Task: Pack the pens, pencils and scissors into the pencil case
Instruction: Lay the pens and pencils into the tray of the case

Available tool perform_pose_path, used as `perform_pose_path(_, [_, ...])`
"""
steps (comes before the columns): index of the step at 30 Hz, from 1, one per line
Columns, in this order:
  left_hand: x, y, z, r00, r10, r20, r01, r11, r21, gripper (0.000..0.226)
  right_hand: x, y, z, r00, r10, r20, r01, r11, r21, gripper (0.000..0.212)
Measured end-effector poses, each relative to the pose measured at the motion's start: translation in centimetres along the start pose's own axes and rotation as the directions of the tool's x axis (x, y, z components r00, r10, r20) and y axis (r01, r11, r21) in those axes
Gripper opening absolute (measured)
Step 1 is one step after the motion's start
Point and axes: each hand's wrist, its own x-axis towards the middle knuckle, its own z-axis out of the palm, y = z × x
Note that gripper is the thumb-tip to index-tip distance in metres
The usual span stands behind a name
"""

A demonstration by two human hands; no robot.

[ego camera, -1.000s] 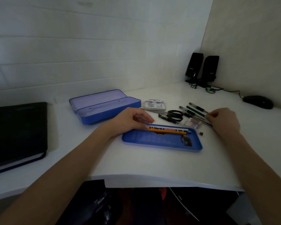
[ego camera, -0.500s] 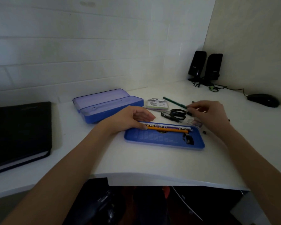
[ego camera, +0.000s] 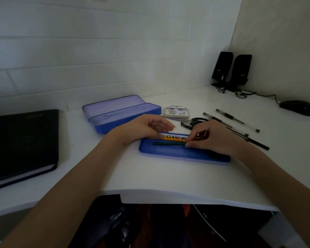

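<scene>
A flat blue tray [ego camera: 168, 153] of the pencil case lies on the white desk in front of me. In it lie a patterned pencil [ego camera: 172, 135], an orange pencil [ego camera: 174, 139] and a dark green pen [ego camera: 166, 143]. My right hand [ego camera: 215, 136] pinches the green pen's right end, low over the tray. My left hand [ego camera: 145, 127] rests at the tray's far left corner, fingers loosely apart. Black scissors [ego camera: 193, 121] lie just behind the tray. Several pens [ego camera: 236, 119] lie to the right. The open blue case [ego camera: 120, 113] sits behind my left hand.
A black notebook [ego camera: 20, 142] lies at the left. A small white packet [ego camera: 176, 111] sits beside the case. Two black speakers [ego camera: 231, 68] with cables stand in the far corner, and a black mouse [ego camera: 298, 107] is at the far right. The desk's front edge [ego camera: 168, 196] curves near me.
My right hand picked the green pen from the pile at the right, carried it left and brought it down into the tray. My left hand stayed by the tray.
</scene>
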Motion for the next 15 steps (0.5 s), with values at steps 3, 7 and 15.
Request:
perform_pose_path(3, [-0.1, 0.2, 0.2, 1.000, -0.002, -0.008, 0.002, 1.000, 0.011, 0.032, 0.5, -0.6, 1.2, 0.996, -0.039, -0.081, 0.037, 0.999, -0.034, 0.010])
perform_pose_path(7, [0.0, 0.1, 0.3, 1.000, -0.014, 0.000, 0.014, 0.995, 0.100, 0.041, 0.9, -0.6, 1.8, 0.995, -0.008, -0.103, 0.007, 1.000, -0.011, 0.015])
perform_pose_path(15, [0.0, 0.0, 0.0, 1.000, -0.010, 0.012, 0.009, 0.995, 0.095, 0.040, 0.6, 3.3, -1.5, 0.700, 0.189, -0.688, -0.472, 0.846, -0.249, 0.027])
